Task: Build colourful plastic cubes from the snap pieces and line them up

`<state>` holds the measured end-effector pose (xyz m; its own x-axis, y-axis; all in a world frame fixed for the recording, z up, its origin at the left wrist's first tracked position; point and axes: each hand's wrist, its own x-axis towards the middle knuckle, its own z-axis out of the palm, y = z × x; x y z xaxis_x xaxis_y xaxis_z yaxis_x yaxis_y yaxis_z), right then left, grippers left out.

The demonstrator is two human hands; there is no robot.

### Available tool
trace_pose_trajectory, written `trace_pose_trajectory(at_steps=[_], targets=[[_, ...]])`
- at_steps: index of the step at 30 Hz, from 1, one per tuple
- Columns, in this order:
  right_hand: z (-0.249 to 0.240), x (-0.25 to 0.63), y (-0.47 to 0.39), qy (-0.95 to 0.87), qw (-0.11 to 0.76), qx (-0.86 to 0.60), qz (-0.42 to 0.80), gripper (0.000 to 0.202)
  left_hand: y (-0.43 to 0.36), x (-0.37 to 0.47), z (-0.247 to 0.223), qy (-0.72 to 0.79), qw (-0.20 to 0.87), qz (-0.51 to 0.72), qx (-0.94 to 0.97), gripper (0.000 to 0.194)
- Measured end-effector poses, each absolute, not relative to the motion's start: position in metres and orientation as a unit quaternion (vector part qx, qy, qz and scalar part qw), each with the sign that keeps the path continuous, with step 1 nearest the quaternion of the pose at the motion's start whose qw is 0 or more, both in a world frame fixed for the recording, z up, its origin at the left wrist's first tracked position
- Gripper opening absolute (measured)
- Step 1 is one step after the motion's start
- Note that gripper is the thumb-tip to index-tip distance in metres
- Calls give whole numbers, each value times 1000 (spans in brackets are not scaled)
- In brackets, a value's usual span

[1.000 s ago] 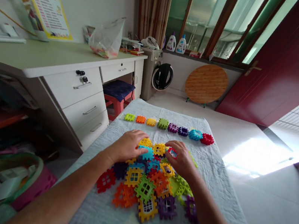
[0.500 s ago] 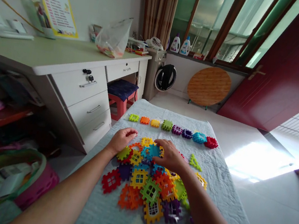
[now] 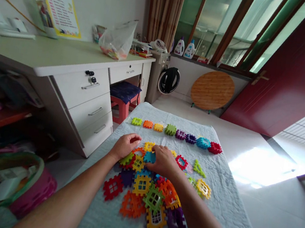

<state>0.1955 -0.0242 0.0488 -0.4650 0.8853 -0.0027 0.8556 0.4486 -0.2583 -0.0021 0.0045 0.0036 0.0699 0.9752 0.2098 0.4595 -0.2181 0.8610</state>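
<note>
The blue tile (image 3: 149, 157), likely light, stiff, is best edge-pinched; any grip by right hand (image 3: 164, 159) or left hand (image 3: 123, 146) cannot be told.

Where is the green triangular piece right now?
The green triangular piece lies on the blue cloth, right of centre in the head view, with a red piece to its left and a yellow window piece nearer the viewer.

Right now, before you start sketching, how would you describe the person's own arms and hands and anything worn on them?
The left hand and right hand are ungloved. The left forearm and right forearm are slender and uncovered, with no sleeve, watch or bracelet showing. Nail details are too small to tell.
</note>
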Motion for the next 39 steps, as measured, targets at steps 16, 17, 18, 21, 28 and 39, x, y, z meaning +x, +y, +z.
trace_pose_trajectory(at_steps=[16, 17, 18, 21, 28, 39], targets=[[68, 364, 41, -724, 119, -680, 4, 54, 4, -3, 3, 559, 332, 387, 653, 32], [68, 381, 50, -708, 105, -698, 0, 55, 4, -3, 3, 559, 332, 389, 652, 32], [67, 394, 58, -699, 99, -708, -2, 56, 4, -3, 3, 560, 330, 392, 652, 32], [64, 419, 77, -691, 86, -717, -4, 57, 4, -4, 1, 559, 326, 392, 654, 33], [52, 425, 99, -712, 51, -700, 3, 51, 4, -4, 0, 568, 323, 379, 656, 31], [43, 428, 105, -738, 16, -675, 9, 53, 5, -3, -1, 567, 338, 375, 651, 32]])
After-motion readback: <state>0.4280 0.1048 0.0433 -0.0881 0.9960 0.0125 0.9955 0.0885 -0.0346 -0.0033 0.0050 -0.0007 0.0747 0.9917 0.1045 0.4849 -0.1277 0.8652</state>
